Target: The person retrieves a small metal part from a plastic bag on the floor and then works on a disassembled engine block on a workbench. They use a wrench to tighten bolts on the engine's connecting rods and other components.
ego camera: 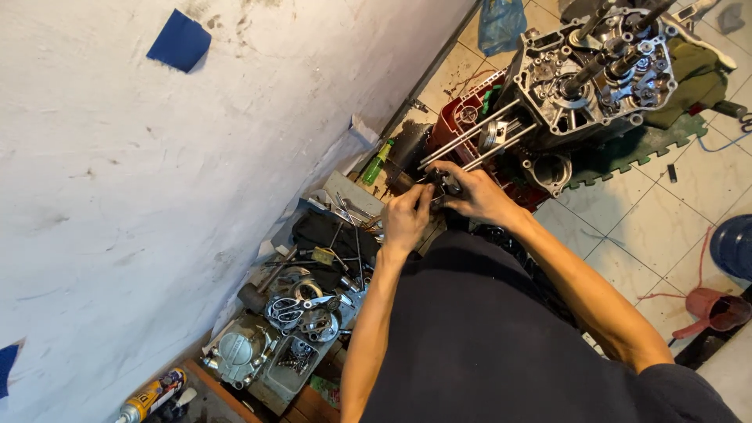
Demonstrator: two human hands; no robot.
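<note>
My left hand [406, 215] and my right hand [476, 196] meet in front of me, both closed around a small dark metal part [445, 185] held between the fingertips. Just beyond them long studs [470, 137] and a piston [495, 133] stick out from an opened engine crankcase [599, 70] showing gears and shafts. The crankcase rests over a red crate [462, 117]. Most of the small part is hidden by my fingers.
Along the white wall [196, 157] lie a metal engine cover [239, 348], shiny brackets [301, 309], loose tools, a tray of small parts [296, 359], a green bottle [377, 163] and a spray can [153, 395]. A green mat [650, 145], a blue bucket [732, 247] and a pink jug [717, 309] stand on the tiled floor.
</note>
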